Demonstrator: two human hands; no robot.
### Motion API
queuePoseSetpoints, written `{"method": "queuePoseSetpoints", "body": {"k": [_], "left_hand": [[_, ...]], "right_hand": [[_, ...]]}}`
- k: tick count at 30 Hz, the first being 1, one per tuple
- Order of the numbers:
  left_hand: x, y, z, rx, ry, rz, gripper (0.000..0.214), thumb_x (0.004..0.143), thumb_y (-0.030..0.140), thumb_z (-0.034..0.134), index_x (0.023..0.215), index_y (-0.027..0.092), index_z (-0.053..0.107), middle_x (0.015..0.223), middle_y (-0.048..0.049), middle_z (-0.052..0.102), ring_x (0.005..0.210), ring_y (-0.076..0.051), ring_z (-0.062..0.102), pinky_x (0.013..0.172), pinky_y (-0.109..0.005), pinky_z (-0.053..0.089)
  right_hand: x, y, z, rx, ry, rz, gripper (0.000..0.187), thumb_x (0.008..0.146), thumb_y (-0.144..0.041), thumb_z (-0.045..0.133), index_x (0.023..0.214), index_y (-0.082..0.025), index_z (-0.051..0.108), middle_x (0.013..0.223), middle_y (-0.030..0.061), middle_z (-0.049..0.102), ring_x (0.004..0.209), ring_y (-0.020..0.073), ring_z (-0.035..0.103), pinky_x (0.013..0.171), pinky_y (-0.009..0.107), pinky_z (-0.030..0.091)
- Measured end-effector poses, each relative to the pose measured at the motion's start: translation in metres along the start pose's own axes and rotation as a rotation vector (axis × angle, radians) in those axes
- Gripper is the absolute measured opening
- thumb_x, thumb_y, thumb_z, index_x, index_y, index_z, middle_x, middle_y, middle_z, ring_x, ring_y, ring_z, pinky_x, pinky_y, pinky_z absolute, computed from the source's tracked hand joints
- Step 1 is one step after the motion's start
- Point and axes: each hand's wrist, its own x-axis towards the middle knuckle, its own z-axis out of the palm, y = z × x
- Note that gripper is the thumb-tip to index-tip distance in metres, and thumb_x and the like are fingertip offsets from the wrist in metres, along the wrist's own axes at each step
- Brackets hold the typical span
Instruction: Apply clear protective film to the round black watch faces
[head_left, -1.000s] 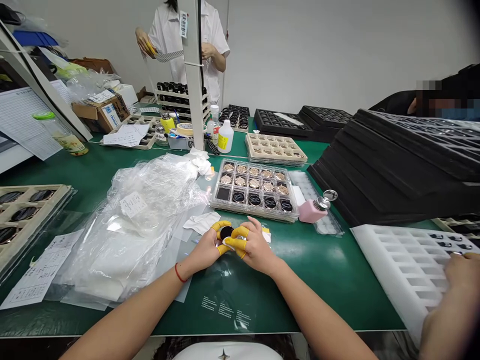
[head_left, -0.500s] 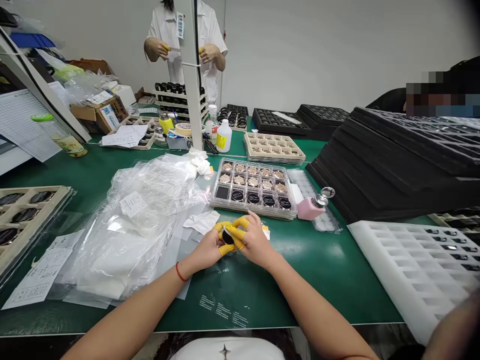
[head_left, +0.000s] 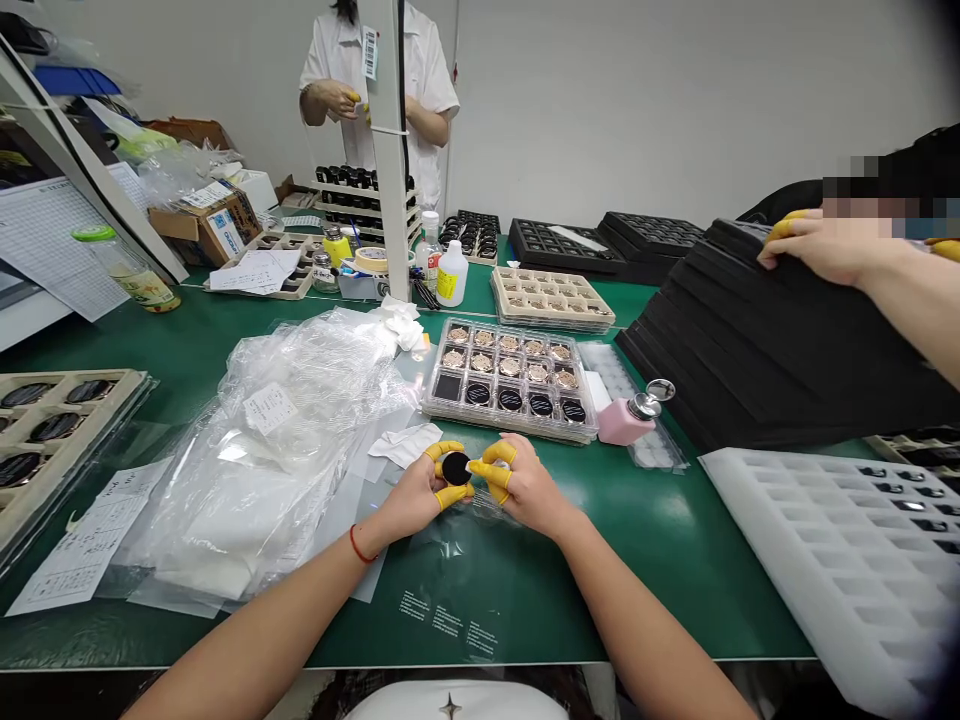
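My left hand, in yellow finger cots, is closed around the rim of a round black disc, whose flat dark face is turned up. My right hand, also in yellow finger cots, is pinched at the disc's right edge on a small white wad, perhaps tissue. Just beyond them lies a crumpled white wipe. Farther off, a clear plastic tray holds rows of rose-gold round pieces and black round ones, with one square pocket bare of them.
Clear plastic bags cover the table's left side. A pink pump bottle stands right of the tray. Black trays are stacked at right, a co-worker's hand on them. A white foam tray overhangs the front right edge.
My right hand has drawn slightly right, uncovering more of the disc's black face. A co-worker's arm has come in over the black trays, whose top now sits differently.
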Motion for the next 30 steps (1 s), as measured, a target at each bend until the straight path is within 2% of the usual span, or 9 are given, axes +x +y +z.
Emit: {"method": "queuePoseSetpoints", "body": {"k": [5,9,12,16,19,21,24,27,30], "left_hand": [[-0.001,0.004,0.004,0.093,0.001,0.026,0.048,0.073,0.025,0.067,0.114,0.021,0.042,0.084,-0.0005,0.061,0.075,-0.017,0.064,0.073,-0.033,0.050],[-0.002,0.004,0.005,0.222,0.016,0.064,0.047,0.072,0.023,0.067,0.113,0.021,0.046,0.082,-0.0005,0.061,0.072,-0.015,0.060,0.066,-0.028,0.048],[-0.001,0.004,0.003,0.186,0.066,0.080,0.046,0.073,0.025,0.067,0.113,0.021,0.045,0.084,-0.0001,0.058,0.074,-0.015,0.059,0.068,-0.028,0.049],[0.003,0.005,-0.001,0.123,0.109,0.095,0.049,0.071,0.028,0.069,0.112,0.020,0.043,0.083,0.0008,0.057,0.076,-0.015,0.060,0.072,-0.029,0.050],[0.004,0.007,-0.002,0.155,0.138,0.118,0.050,0.070,0.029,0.070,0.111,0.020,0.044,0.088,-0.0010,0.059,0.080,-0.016,0.060,0.075,-0.030,0.049],[0.003,0.007,-0.002,0.160,0.144,0.108,0.049,0.071,0.029,0.069,0.113,0.021,0.042,0.089,-0.0014,0.060,0.081,-0.017,0.061,0.077,-0.031,0.050],[0.000,0.008,-0.002,0.199,0.151,0.104,0.047,0.075,0.028,0.065,0.115,0.023,0.041,0.095,-0.0033,0.062,0.090,-0.020,0.063,0.085,-0.036,0.048],[-0.001,0.007,-0.003,0.242,0.153,0.133,0.045,0.076,0.027,0.063,0.116,0.024,0.042,0.108,-0.0061,0.061,0.101,-0.022,0.061,0.095,-0.040,0.044],[-0.001,0.004,-0.005,0.203,0.136,0.144,0.046,0.075,0.026,0.064,0.116,0.023,0.042,0.114,-0.0075,0.060,0.103,-0.022,0.061,0.096,-0.041,0.044]], "right_hand": [[0.002,-0.002,0.001,0.057,0.111,0.121,0.039,0.085,-0.009,0.043,0.116,-0.031,0.056,0.092,0.0051,0.055,0.086,0.0177,0.048,0.077,0.036,0.044],[0.004,-0.011,0.007,0.000,0.027,0.084,0.033,0.083,-0.010,0.045,0.109,-0.024,0.059,0.092,0.0072,0.055,0.087,0.0199,0.046,0.078,0.038,0.043],[0.004,-0.016,0.009,-0.046,-0.006,0.064,0.029,0.082,-0.010,0.046,0.104,-0.022,0.061,0.092,0.0081,0.055,0.088,0.0210,0.045,0.078,0.039,0.042],[0.002,-0.022,0.008,-0.013,-0.022,0.048,0.036,0.082,-0.006,0.043,0.108,-0.024,0.059,0.091,0.0072,0.056,0.089,0.0208,0.046,0.080,0.039,0.042],[0.000,-0.019,0.006,0.122,-0.043,0.081,0.039,0.083,-0.007,0.043,0.112,-0.028,0.058,0.091,0.0056,0.057,0.086,0.0187,0.049,0.075,0.036,0.044],[-0.001,-0.009,0.006,0.243,0.014,0.197,0.036,0.084,-0.011,0.044,0.113,-0.029,0.058,0.095,0.0052,0.057,0.088,0.0176,0.052,0.076,0.035,0.046],[-0.004,0.009,0.003,0.316,0.110,0.473,0.034,0.082,-0.019,0.052,0.114,-0.026,0.057,0.108,0.0078,0.057,0.102,0.0208,0.052,0.083,0.037,0.046],[-0.006,0.019,0.000,0.417,0.047,0.708,0.025,0.079,-0.024,0.054,0.102,-0.021,0.063,0.105,0.0081,0.060,0.099,0.0221,0.055,0.079,0.037,0.048],[-0.005,0.016,-0.002,0.595,-0.014,0.828,0.019,0.080,-0.028,0.052,0.090,-0.019,0.065,0.093,0.0056,0.064,0.088,0.0197,0.058,0.075,0.034,0.047]]}}
